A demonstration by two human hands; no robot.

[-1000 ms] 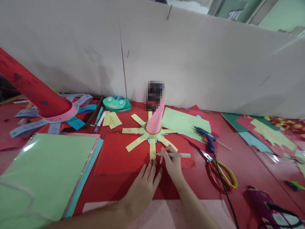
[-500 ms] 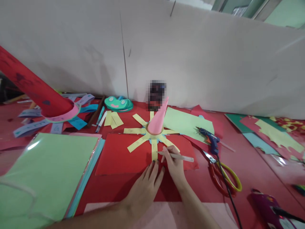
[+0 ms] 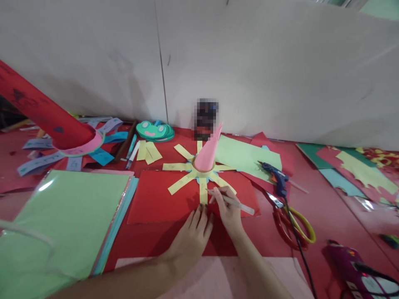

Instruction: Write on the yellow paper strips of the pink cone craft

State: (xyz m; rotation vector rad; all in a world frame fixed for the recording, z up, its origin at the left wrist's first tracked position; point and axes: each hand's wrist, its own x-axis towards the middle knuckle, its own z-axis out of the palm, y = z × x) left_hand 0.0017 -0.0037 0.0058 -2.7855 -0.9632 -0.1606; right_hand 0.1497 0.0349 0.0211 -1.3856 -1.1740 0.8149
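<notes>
A pink paper cone (image 3: 206,155) stands on a base with yellow paper strips (image 3: 182,182) fanning out around it, some bearing pencilled letters. My right hand (image 3: 227,207) grips a slim whitish pen (image 3: 238,204), its tip on the front strip (image 3: 203,195) beside a letter. My left hand (image 3: 195,230) lies flat, fingers stretched out, its fingertips at that strip's near end. Under the strips is a red sheet (image 3: 152,203) of card.
Right of my hands lie a blue glue gun (image 3: 279,178), scissors (image 3: 294,228) and a purple power strip (image 3: 352,265). Green sheets (image 3: 71,216) are stacked at left, near a red paper tube (image 3: 46,112). Green frog-face cutouts (image 3: 154,131) lie by the wall (image 3: 264,70).
The pen tip has moved slightly up along the front strip, closer to the letter. My left hand stays at the strip's end. The view has tilted a little.
</notes>
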